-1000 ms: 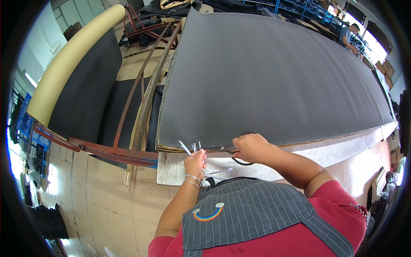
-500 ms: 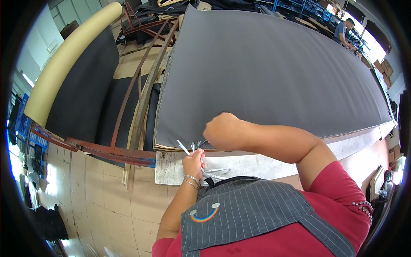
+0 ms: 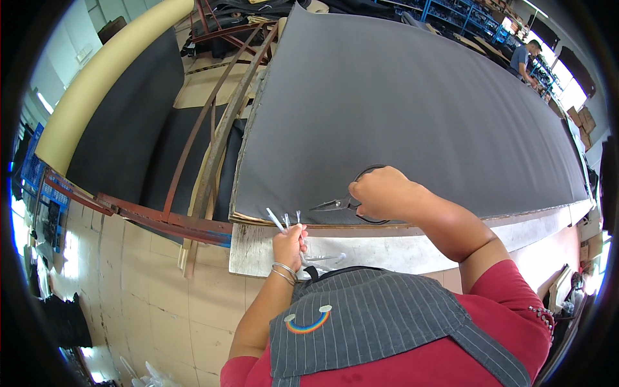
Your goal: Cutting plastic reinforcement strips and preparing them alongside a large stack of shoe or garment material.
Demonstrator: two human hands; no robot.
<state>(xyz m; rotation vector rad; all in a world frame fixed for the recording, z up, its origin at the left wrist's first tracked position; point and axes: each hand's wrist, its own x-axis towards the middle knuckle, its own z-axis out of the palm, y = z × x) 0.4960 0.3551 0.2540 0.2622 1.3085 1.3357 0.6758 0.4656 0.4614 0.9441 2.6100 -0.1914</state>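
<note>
A thick stack of dark grey fabric [image 3: 419,109] lies spread over a long cutting table. My right hand [image 3: 380,193] grips a pair of large black scissors [image 3: 345,204] by the handles, blades pointing left over the near edge of the fabric. My left hand [image 3: 289,242] rests at the pale table edge [image 3: 412,248] and holds a few thin white sticks [image 3: 277,220] that fan upward. Some clear plastic pieces [image 3: 322,259] lie on the table edge beside that hand.
A rusty metal frame [image 3: 213,135] with black fabric and a big beige roll [image 3: 97,77] stands to the left. Tiled floor [image 3: 129,290] lies below it. Another person [image 3: 523,58] works far back right among shelving and cartons.
My right hand has moved left and forward onto the fabric edge and now shows the scissors in its grip. My left hand has stayed at the table edge with the sticks.
</note>
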